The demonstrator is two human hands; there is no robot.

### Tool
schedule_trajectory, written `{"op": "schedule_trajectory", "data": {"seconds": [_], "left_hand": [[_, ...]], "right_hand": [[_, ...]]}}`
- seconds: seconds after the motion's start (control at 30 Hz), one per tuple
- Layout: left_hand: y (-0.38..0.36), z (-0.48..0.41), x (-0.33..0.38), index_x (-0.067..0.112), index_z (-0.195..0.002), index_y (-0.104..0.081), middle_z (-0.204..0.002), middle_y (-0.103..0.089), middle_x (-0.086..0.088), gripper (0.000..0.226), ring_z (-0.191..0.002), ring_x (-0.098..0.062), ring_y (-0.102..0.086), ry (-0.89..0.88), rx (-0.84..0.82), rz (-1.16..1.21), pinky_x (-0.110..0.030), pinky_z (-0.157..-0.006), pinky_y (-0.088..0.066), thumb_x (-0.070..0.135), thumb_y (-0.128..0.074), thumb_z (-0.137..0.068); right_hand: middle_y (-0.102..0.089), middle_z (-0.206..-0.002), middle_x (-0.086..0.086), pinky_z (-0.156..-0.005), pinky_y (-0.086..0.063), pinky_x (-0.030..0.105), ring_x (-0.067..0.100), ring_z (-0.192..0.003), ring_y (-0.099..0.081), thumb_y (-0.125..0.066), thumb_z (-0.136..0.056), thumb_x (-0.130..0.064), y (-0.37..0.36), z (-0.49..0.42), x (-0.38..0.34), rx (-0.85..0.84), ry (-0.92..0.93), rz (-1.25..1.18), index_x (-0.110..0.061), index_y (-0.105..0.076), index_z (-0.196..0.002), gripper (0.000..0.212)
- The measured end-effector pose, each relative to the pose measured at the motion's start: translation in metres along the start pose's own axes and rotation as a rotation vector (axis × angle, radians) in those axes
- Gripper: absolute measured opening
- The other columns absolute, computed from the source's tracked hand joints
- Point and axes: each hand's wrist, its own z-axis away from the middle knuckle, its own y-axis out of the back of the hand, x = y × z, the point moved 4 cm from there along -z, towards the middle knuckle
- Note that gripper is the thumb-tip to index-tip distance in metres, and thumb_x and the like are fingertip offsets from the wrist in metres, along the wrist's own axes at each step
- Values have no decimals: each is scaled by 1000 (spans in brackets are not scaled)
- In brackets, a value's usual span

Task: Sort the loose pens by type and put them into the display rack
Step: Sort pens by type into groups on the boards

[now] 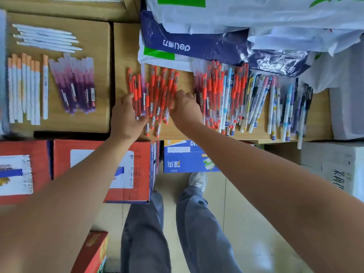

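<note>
Slim red pens (pixel 155 95), clear plastic barrels with rubbery grips, lie fanned on a smooth tan surface (pixel 122 46). The left hand (pixel 126 115) curls round the bunch's left edge. The right hand (pixel 187 111) presses bent fingers against its right edge; whether it grips them I cannot tell.

A wooden tabletop (pixel 321 119) at mid-frame carries red pens (pixel 155 95) centrally, mixed pens (pixel 256 99) and plastic bags (pixel 197 44) rightward, while a cardboard box (pixel 98 46) at left bears white pens (pixel 45 37), orange-capped pens (pixel 23 87) and purple pens (pixel 76 85).
</note>
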Motion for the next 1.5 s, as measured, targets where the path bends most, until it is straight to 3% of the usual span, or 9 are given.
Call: {"op": "schedule_trajectory", "data": {"seconds": [0.13,0.27,0.4,0.57,0.77,0.93,1.17,1.33,1.5], "left_hand": [[-1,0,-1,8,-136,-47,-129,-47,-18,58,-115,-29,-51,-1,29,29,-37,-101,-42,16,-69,-82],[3,-1,1,10,-138,-44,-128,-46,-18,60,-109,-31,-54,-7,33,1,-40,-97,-44,16,-70,-84],[6,-5,-6,14,-139,-41,-123,-48,-16,61,-101,-28,-55,10,10,24,-36,-87,-47,13,-68,-84],[11,-15,-16,14,-132,-46,-107,-53,-8,51,-77,-14,-52,-4,-24,105,-26,-72,-45,7,-64,-85],[14,-20,-23,14,-130,-48,-94,-53,-3,47,-80,-12,-50,-3,-75,199,-26,-73,-43,4,-60,-86],[17,-23,-23,12,-130,-47,-94,-56,-6,46,-83,-15,-53,-17,-81,209,-31,-76,-48,6,-60,-87],[18,-25,-24,13,-130,-46,-93,-61,-7,43,-87,-19,-59,-5,-105,243,-32,-80,-49,7,-58,-89],[19,-27,-27,16,-131,-46,-94,-62,-7,42,-87,-17,-58,10,-131,277,-25,-76,-43,9,-57,-90],[20,-26,-28,15,-131,-47,-95,-63,-9,42,-90,-19,-59,25,-140,306,-28,-79,-45,10,-57,-91]], "right_hand": [[-53,-119,13,-60,-41,30,29,-85,-59,-53,-90,-11,4,-5,4,32,33,3,-6,-53,-121,32],[-62,-102,9,-63,-53,36,24,-77,-61,-54,-90,-15,7,-11,-3,156,144,-130,-7,-60,-106,19],[-65,-90,1,-58,-49,27,13,-70,-56,-57,-90,-14,1,-21,-38,74,261,-155,-11,-63,-105,16],[-66,-88,-1,-50,-40,24,18,-74,-60,-59,-91,-27,-14,-40,-56,78,149,-52,-16,-59,-105,18],[-59,-82,1,-55,-46,33,25,-73,-58,-65,-80,-26,-13,-46,-59,70,90,85,-15,-50,-115,40],[-63,-87,6,-57,-45,33,28,-79,-62,-58,-86,-33,-14,-54,-67,62,31,48,-13,-53,-102,26],[-63,-96,4,-64,-52,34,25,-87,-61,-67,-80,-32,-16,-58,-70,5,-7,101,-13,-58,-102,31],[-47,-76,-4,-51,-34,24,20,-79,-54,-67,-81,-36,-7,-62,-73,-40,-39,170,-15,-53,-93,28],[-52,-88,3,-59,-38,29,21,-78,-51,-64,-83,-42,-13,-59,-74,-25,-40,206,-15,-53,-96,32]]}}
